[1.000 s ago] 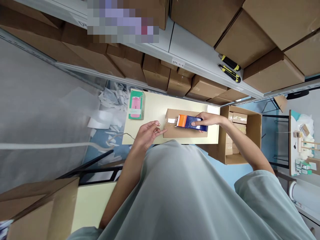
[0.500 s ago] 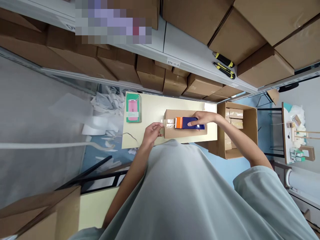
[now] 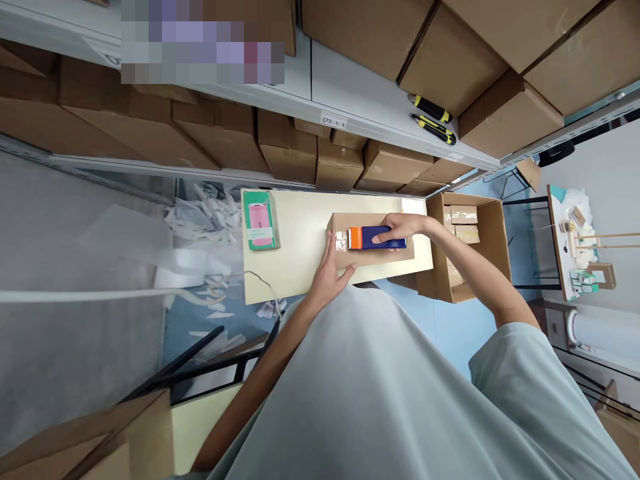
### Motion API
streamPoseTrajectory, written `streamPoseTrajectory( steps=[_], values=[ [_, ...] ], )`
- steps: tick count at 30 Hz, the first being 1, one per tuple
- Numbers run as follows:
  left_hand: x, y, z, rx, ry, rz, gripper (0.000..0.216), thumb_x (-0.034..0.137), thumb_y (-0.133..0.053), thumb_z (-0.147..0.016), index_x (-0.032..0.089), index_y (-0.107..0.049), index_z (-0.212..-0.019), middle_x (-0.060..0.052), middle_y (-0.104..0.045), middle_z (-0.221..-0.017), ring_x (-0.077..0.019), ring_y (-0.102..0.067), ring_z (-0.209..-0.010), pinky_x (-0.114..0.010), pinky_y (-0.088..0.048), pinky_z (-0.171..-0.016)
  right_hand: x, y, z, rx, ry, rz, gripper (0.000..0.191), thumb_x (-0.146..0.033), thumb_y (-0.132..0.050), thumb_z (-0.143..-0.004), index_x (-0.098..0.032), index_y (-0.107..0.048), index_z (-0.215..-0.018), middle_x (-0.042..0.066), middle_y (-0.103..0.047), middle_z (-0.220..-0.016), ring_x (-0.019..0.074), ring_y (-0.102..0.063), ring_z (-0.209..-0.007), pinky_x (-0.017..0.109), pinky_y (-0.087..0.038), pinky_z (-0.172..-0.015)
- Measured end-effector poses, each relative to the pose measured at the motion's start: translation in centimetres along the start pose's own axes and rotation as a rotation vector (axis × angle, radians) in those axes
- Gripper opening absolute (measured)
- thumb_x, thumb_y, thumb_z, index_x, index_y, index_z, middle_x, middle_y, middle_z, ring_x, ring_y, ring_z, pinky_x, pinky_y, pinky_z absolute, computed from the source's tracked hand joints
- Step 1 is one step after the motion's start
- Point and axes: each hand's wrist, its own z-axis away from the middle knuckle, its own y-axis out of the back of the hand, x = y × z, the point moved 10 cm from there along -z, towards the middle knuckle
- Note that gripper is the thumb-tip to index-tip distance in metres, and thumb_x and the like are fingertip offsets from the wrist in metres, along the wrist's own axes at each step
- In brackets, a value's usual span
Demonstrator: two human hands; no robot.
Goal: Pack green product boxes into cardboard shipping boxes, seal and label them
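A closed cardboard box (image 3: 380, 257) lies on the pale yellow table (image 3: 295, 257). My right hand (image 3: 406, 227) grips a blue and orange tape dispenser (image 3: 373, 238) that rests on top of the box. A strip of clear tape (image 3: 341, 241) shows at the dispenser's orange end. My left hand (image 3: 333, 270) lies flat against the box's left end, fingers stretched out.
A green package with a pink item (image 3: 261, 227) lies at the table's far left. An open carton (image 3: 470, 250) with small boxes stands right of the table. Shelves of cardboard boxes (image 3: 345, 160) run behind, with two yellow-black cutters (image 3: 433, 120). Paper scraps (image 3: 205, 213) litter the floor at left.
My left hand let go of the tape end it was pinching and now presses flat on the box's left end. The dispenser stays on the box top.
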Motion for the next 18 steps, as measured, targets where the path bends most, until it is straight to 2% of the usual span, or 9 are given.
streamPoseTrajectory(
  steps=[2,4,8,11,14,18],
  values=[
    [-0.2,-0.8,-0.5,-0.076,0.046,-0.005,0.114,0.055,-0.074,-0.098,0.019,-0.008,-0.184,-0.020,-0.010,-0.191,-0.0376,-0.014,-0.177,-0.053,-0.019,-0.144,0.0,0.1,0.0,0.012,0.001,-0.010,0.064,-0.073,-0.097,-0.073,-0.017,-0.069,-0.083,0.001,-0.076,-0.065,0.0136,-0.068,-0.056,0.025,-0.055,-0.060],
    [-0.1,-0.7,-1.4,-0.080,0.072,-0.049,0.121,0.057,-0.075,-0.097,0.016,-0.001,-0.183,-0.024,-0.006,-0.190,-0.0403,-0.011,-0.177,-0.057,-0.017,-0.143,0.0,0.1,0.1,0.015,0.000,-0.012,0.064,-0.073,-0.097,-0.074,-0.016,-0.070,-0.083,0.003,-0.078,-0.069,0.0137,-0.069,-0.058,0.025,-0.056,-0.061],
    [2.8,-0.8,-3.9,-0.038,-0.077,-0.259,0.144,0.066,-0.088,-0.085,0.012,0.003,-0.182,-0.027,0.009,-0.189,-0.0437,0.009,-0.176,-0.065,-0.006,-0.143,0.3,0.1,0.1,0.011,0.004,-0.013,0.064,-0.074,-0.097,-0.073,-0.016,-0.070,-0.079,0.004,-0.078,-0.068,0.0151,-0.070,-0.058,0.026,-0.057,-0.060],
    [4.2,-2.2,-5.1,-0.068,-0.136,-0.381,0.148,0.071,-0.089,-0.081,0.012,0.002,-0.182,-0.028,0.003,-0.189,-0.0439,0.007,-0.177,-0.066,-0.003,-0.142,0.4,0.0,0.1,-0.007,0.021,-0.007,0.064,-0.075,-0.096,-0.075,-0.016,-0.071,-0.078,0.003,-0.078,-0.066,0.0149,-0.070,-0.057,0.026,-0.057,-0.060],
    [4.0,-3.2,-5.7,-0.070,-0.118,-0.457,0.145,0.079,-0.084,-0.082,0.011,-0.004,-0.183,-0.028,-0.007,-0.188,-0.0435,0.000,-0.177,-0.065,-0.003,-0.143,0.2,0.0,0.4,-0.019,0.041,0.020,0.062,-0.073,-0.093,-0.081,-0.015,-0.072,-0.078,0.004,-0.079,-0.067,0.0138,-0.069,-0.056,0.025,-0.056,-0.060],
    [3.6,-3.2,-5.8,-0.026,-0.106,-0.534,0.140,0.087,-0.075,-0.085,0.006,-0.013,-0.182,-0.030,-0.014,-0.187,-0.0420,-0.006,-0.177,-0.061,-0.005,-0.143,-0.1,0.4,0.8,-0.014,0.072,0.169,0.058,-0.069,-0.086,-0.091,-0.014,-0.075,-0.076,0.005,-0.079,-0.066,0.0136,-0.068,-0.056,0.024,-0.054,-0.062]
  ],
)
